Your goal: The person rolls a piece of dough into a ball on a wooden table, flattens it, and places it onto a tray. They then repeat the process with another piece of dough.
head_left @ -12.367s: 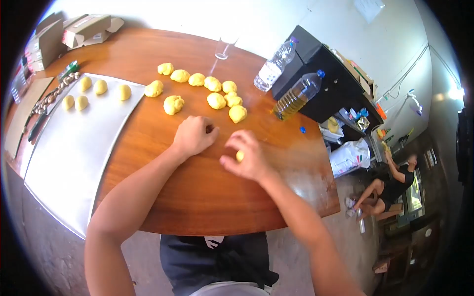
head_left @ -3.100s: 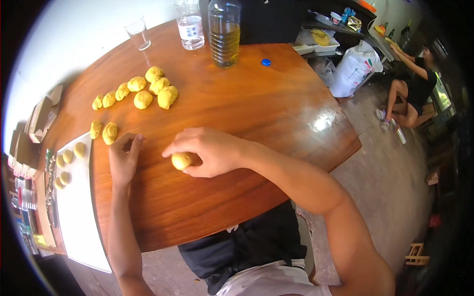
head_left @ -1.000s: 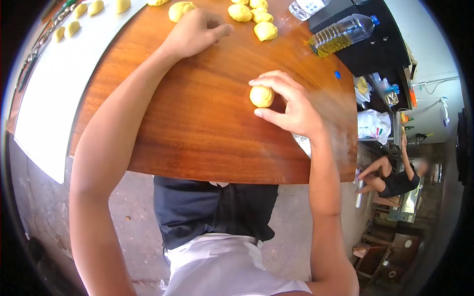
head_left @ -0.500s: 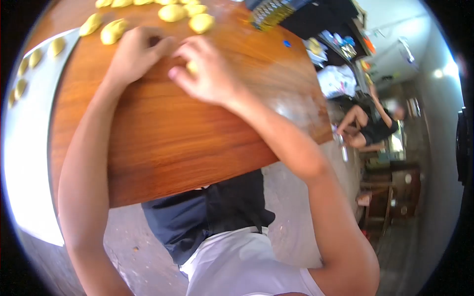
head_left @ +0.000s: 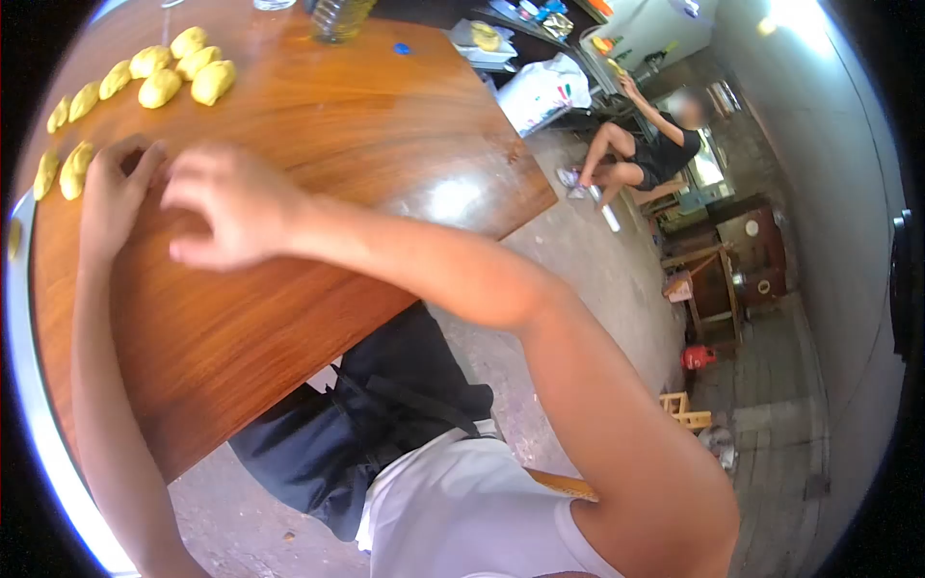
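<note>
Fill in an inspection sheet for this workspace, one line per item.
Surface: wooden table, glossy brown top.
Job's things: ten yellow lumps on the table; another on the pale sheet at the left edge of view.
Clutter: blue cap; bottle of yellowish liquid, cut off by the frame.
Hands: left hand curled beside the nearest lumps; right hand blurred, contents unclear.
Cables: nothing clearly seen.
Surroundings: white sack and a seated person beyond the table.

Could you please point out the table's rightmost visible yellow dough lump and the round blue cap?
Rightmost yellow dough lump (head_left: pixel 213 84): head view, its middle.
Round blue cap (head_left: pixel 402 48): head view, its middle.
</note>
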Available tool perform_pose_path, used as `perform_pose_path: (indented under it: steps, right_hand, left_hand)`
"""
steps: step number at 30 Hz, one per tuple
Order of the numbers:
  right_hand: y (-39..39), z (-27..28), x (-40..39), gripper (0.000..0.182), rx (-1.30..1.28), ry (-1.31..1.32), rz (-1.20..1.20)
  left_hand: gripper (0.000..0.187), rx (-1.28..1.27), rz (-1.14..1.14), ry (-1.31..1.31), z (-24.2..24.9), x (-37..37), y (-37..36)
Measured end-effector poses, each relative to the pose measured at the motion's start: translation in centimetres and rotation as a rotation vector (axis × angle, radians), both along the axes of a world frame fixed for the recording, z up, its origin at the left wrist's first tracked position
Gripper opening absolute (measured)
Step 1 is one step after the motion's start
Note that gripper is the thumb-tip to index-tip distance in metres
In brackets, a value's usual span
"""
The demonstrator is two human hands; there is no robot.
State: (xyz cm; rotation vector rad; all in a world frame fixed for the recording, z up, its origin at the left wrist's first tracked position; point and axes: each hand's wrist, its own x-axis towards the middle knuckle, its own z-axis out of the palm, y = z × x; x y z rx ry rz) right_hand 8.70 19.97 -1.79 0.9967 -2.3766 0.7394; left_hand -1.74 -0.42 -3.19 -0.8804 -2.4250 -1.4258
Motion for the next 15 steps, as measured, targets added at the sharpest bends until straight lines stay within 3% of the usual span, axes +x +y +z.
perform_pose_path:
  steps: [2,5,7,8,10,13,15]
  right_hand:
    - [-0.3,-0.3,4.1,0.033,-0.009,0.116,0.094]
    - [4.9,0.0,6.6,0.032,-0.016,0.013,0.14]
    - [8.2,1.1,4.8,0.038,0.207,-0.064,-0.088]
    - [8.9,0.8,2.5,0.042,0.2,-0.011,-0.158]
    - [7.0,-0.6,-1.7,0.042,0.077,0.284,-0.211]
    - [1.1,-1.3,-3.1,0.048,-0.042,0.015,-0.163]
    - [-0.4,-0.7,0.9,0.038,-0.052,0.129,0.031]
  left_hand:
    - [0.03,-0.037,0.026,-0.028,0.0,0.2,-0.4]
    - [0.03,-0.092,0.043,-0.038,1.1,1.4,0.1]
    - [0.03,-0.079,0.048,-0.037,0.3,0.8,0.2]
    - [0.031,-0.074,0.043,-0.031,-0.1,0.5,0.3]
    - [0.032,-0.084,0.021,-0.03,-0.8,-0.3,-0.2]
    - [0.035,-0.077,0.027,-0.024,-0.5,-0.9,-1.0]
    - [0.035,-0.046,0.018,-0.08,-0.4,-0.5,-1.1]
